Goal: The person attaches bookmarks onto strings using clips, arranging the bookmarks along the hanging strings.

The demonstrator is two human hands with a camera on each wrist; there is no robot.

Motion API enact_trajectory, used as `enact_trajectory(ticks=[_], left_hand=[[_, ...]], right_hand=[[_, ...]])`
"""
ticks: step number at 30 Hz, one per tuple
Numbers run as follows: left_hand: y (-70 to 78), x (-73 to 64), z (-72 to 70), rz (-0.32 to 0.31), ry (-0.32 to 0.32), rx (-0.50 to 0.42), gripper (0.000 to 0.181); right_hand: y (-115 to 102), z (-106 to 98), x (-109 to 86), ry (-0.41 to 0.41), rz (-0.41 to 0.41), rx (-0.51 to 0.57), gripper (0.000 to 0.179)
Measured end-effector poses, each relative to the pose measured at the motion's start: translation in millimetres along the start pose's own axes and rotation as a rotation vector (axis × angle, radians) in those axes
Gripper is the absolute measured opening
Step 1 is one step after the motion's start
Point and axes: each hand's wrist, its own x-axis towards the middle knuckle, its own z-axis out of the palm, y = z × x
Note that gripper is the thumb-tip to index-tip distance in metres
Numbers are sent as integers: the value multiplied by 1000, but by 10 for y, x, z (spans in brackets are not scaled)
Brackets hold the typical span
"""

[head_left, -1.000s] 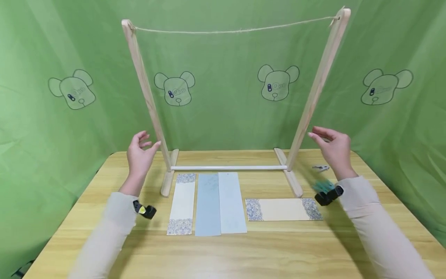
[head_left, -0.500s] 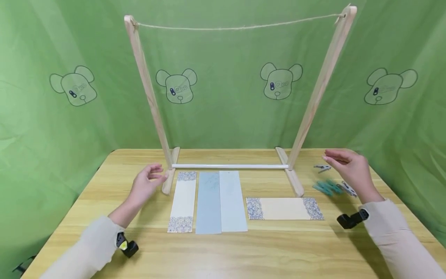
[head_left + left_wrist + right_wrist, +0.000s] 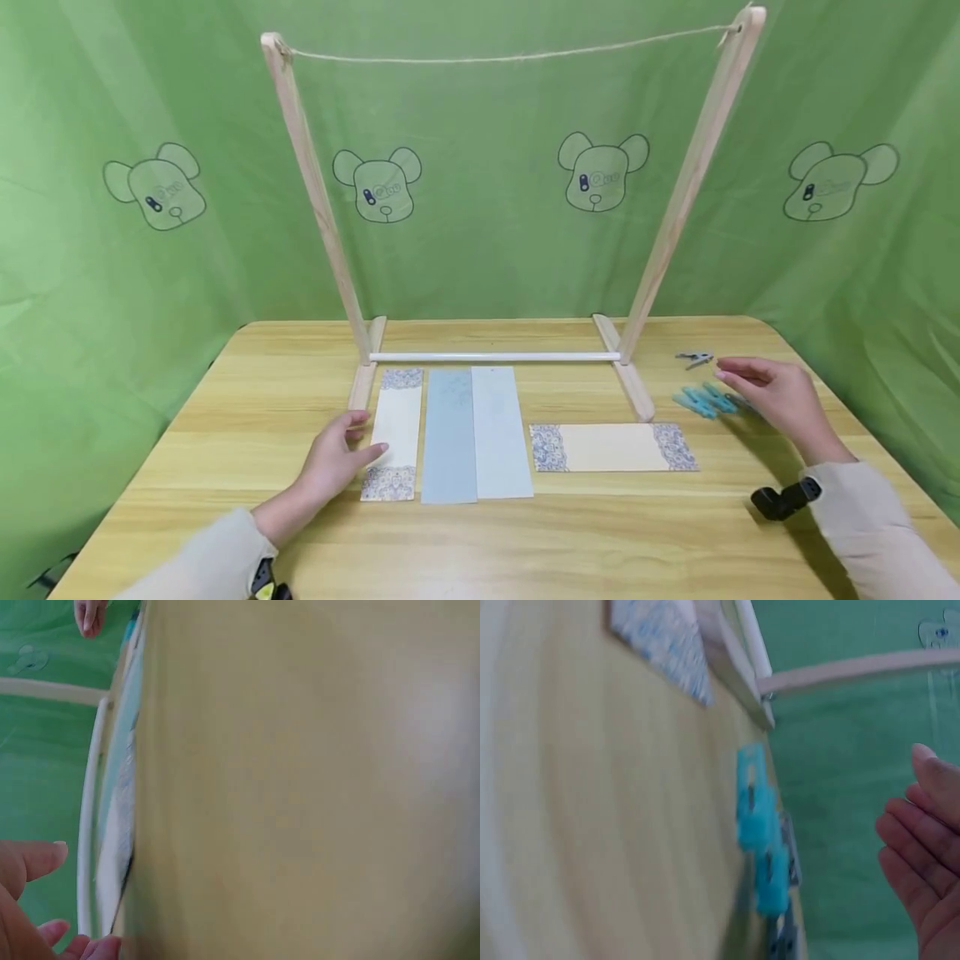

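In the head view my left hand (image 3: pixel 330 458) is beside the white card strip (image 3: pixel 397 421) with blue lace-patterned ends. Its thumb overlaps the strip's left edge; I cannot tell whether it touches. Finger and thumb stand apart, holding nothing. My right hand (image 3: pixel 780 404) hovers near a grey clothespin (image 3: pixel 697 360) and several turquoise clothespins (image 3: pixel 707 401). In the right wrist view that hand (image 3: pixel 930 847) has loosely bent fingers around nothing, and the turquoise clothespins (image 3: pixel 757 825) lie apart from it. Behind them, grey clothespins are partly hidden.
A blue strip (image 3: pixel 450 442) and a pale blue strip (image 3: pixel 501 433) lie side by side. A cream strip (image 3: pixel 606 448) with patterned ends lies crosswise. Beyond stands a wooden frame (image 3: pixel 690 179) with a white rod (image 3: pixel 495 357) below and a string (image 3: pixel 472 60) across its top.
Both hands have come down from beside the frame's posts. The left now reaches the patterned white strip; the right has moved right and down toward the clothespins. The strips stay in place.
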Motion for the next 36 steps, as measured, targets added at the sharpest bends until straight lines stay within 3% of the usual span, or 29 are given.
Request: enact_trajectory(ticks=[11, 17, 28, 32, 36], left_hand=[[-26, -69, 95, 21, 18, 62, 59], [-63, -54, 78, 25, 22, 110, 62], [-96, -6, 127, 73, -6, 255, 83], [-89, -7, 141, 72, -3, 251, 81], [-73, 4, 131, 56, -4, 182, 77]], right_hand=[[502, -97, -48, -61, 92, -91, 45], [693, -111, -65, -135, 142, -75, 53], [776, -65, -45, -176, 174, -116, 60], [762, -32, -24, -177, 171, -124, 59], [740, 3, -6, -177, 174, -136, 59]])
